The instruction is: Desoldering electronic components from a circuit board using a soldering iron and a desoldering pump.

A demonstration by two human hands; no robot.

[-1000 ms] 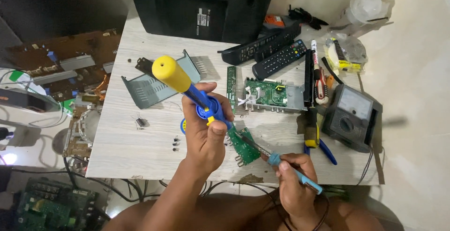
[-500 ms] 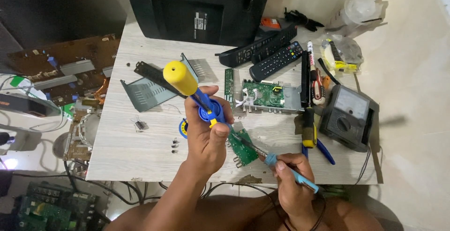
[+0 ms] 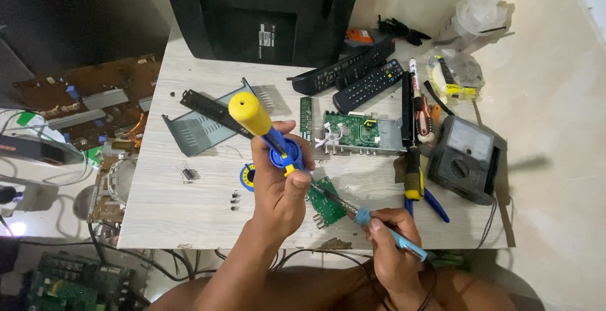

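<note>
My left hand grips a blue desoldering pump with a yellow plunger knob. Its tip points down at a small green circuit board lying near the table's front edge. My right hand holds a light-blue soldering iron like a pen, and its metal tip rests on that same board, beside the pump's nozzle. The pump and my left thumb hide part of the board.
Behind the hands lie an opened receiver box with a green mainboard, a grey metal cover, two remotes, a multimeter, screwdrivers, pliers, a solder tin and a black monitor. Boards fill the floor at left.
The camera view has drifted slightly, so the table sits lower in frame. Both hands stay on the small board, with the pump tilted much as before.
</note>
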